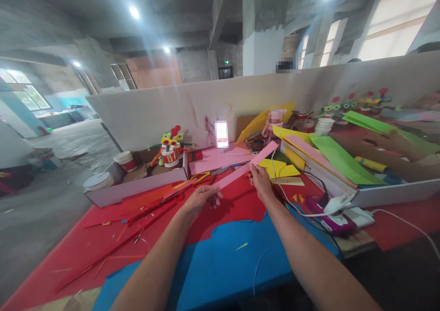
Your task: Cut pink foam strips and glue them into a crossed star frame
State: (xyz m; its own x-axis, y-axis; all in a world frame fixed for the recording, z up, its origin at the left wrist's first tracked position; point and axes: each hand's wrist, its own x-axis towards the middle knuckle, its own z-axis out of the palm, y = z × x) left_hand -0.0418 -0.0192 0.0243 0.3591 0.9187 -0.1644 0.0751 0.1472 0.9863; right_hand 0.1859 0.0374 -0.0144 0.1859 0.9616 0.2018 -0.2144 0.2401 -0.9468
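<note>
A long pink paper strip (237,174) stretches between my two hands above the table, slanting up to the right. My left hand (203,198) pinches its lower left end between thumb and fingers. Farther along, my right hand (260,180) grips the strip, and its free end sticks out beyond the fingers. Behind the strip lies a sheet of pink paper (206,159), with scissors (220,170) near its front edge. Yellow paper pieces (280,168) lie just right of my right hand. Red paper (237,205) and blue paper (237,256) spread beneath my arms.
At left, a white-sided box (137,189) holds paper cups (125,160) and a cup robot figure (171,152). A larger box (395,194) at right holds green paper (347,159). A purple power strip (330,217) with cables sits near the right edge. A partition (165,104) stands behind.
</note>
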